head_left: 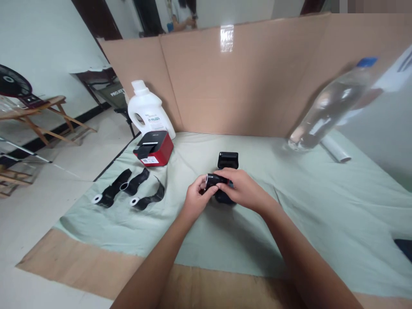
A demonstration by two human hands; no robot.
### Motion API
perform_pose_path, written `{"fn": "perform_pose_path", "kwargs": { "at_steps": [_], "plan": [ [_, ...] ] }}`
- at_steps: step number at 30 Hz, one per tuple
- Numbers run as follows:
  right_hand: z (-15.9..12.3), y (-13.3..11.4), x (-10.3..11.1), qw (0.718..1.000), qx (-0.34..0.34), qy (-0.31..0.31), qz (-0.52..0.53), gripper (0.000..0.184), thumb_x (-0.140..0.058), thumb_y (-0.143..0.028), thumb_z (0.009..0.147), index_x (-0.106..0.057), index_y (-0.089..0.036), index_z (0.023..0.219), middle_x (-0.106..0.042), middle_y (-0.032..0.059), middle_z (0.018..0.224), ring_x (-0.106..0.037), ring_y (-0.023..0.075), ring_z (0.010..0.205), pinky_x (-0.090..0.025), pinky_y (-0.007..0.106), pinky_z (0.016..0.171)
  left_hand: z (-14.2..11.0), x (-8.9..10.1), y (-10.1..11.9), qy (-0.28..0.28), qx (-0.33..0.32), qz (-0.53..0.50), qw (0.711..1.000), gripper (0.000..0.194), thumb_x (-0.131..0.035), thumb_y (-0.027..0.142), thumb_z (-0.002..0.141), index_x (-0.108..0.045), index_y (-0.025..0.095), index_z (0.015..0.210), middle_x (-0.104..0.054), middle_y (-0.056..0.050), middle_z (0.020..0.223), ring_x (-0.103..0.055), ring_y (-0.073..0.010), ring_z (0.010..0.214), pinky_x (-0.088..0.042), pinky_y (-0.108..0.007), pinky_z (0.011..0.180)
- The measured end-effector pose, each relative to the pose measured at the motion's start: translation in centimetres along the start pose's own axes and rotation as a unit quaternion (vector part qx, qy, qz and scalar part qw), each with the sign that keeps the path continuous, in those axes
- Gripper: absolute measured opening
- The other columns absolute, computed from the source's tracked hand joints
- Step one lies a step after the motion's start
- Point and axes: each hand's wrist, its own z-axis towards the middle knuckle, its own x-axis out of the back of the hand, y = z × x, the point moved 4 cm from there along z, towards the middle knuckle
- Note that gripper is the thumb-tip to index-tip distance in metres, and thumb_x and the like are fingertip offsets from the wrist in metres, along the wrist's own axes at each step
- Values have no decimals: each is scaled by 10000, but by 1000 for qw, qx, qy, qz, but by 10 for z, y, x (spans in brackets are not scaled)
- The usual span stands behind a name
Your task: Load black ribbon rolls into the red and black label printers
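Both of my hands hold a small black roll (211,180) with a pale core, just above the cloth-covered table. My left hand (195,194) is closed around its left end. From the right, my right hand (241,186) grips the roll with thumb and fingers. Behind and below them stands a small black device (228,160) with its upper part raised; my hands hide much of it. To the left lie a black roll (107,195) with a white core, a second black roll (135,183) and a third black roll (148,199), their strips partly unwound.
A red and black boxy device (163,150) sits before a white jug (151,107) at the back left. A leaning clear bottle (331,107) and a white tube (335,148) are at the right. Cardboard (238,86) walls the back; a person stands beyond it.
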Motion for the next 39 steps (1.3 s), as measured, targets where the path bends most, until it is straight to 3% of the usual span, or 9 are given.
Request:
{"fn": "perform_pose_path", "kwargs": {
  "at_steps": [4, 8, 11, 14, 18, 25, 32, 39],
  "plan": [
    [0, 31, 5, 996, -67, 59, -10, 254, -563, -188, 948, -685, -208, 1170, -753, 83, 1136, -689, 245, 986, -501, 358, 859, -8, -6, -6, -36, 16, 40, 998, 263, -675, 434, 851, -664, 196, 961, -658, 0, 748, -620, -169, 710, -482, -262, 683],
    [-4, 67, 5, 989, -120, 67, -50, 249, -564, -205, 940, -668, -194, 1166, -747, 87, 1030, -670, 242, 874, -506, 375, 816, -14, -15, -14, -55, 43, 32, 997, 426, -660, 428, 881, -582, 207, 1237, -677, 18, 710, -607, -157, 617, -457, -258, 621],
    [-5, 79, 0, 988, -112, 76, -75, 256, -570, -160, 926, -673, -168, 1160, -683, 119, 1107, -652, 247, 970, -508, 401, 917, -18, -21, -15, -56, 27, 53, 997, 494, -652, 392, 891, -509, 203, 1326, -617, 57, 638, -543, -131, 558, -408, -241, 593],
    [-3, 83, -9, 988, -95, 74, -92, 252, -556, -125, 927, -685, -150, 1142, -605, 135, 1169, -624, 240, 1031, -501, 402, 979, -22, -29, -14, -75, 23, 52, 996, 523, -649, 366, 885, -496, 207, 1359, -589, 72, 605, -539, -130, 548, -405, -240, 596],
    [2, 88, -20, 985, -98, 37, -136, 210, -556, -98, 922, -707, -153, 1057, -593, 113, 1064, -595, 238, 1017, -496, 402, 971, -26, -36, -14, -97, 47, 29, 994, 531, -633, 379, 898, -493, 206, 1380, -683, 30, 651, -632, -161, 618, -456, -260, 646],
    [7, 92, -20, 977, -173, 58, -108, 288, -614, 5, 812, -675, -178, 1026, -594, 80, 1093, -592, 220, 1005, -475, 345, 898, -23, -36, -22, -80, 74, 4, 994, 561, -649, 434, 891, -501, 178, 1367, -707, 6, 650, -569, -147, 564, -403, -244, 577],
    [4, 82, -16, 942, -286, 65, -161, 202, -680, -108, 857, -754, -218, 1010, -556, 68, 1124, -615, 183, 901, -456, 295, 811, -24, -38, -23, -73, 76, 8, 994, 543, -635, 442, 891, -520, 153, 1336, -709, 5, 648, -532, -127, 532, -388, -231, 554],
    [6, 82, -15, 943, -278, 39, -181, 260, -651, -185, 915, -774, -239, 1138, -585, 92, 1199, -639, 226, 1004, -469, 321, 866, -24, -40, -26, -70, 67, 10, 995, 503, -631, 415, 892, -539, 143, 1305, -710, 2, 646, -545, -126, 557, -405, -230, 577]
  ]
}}
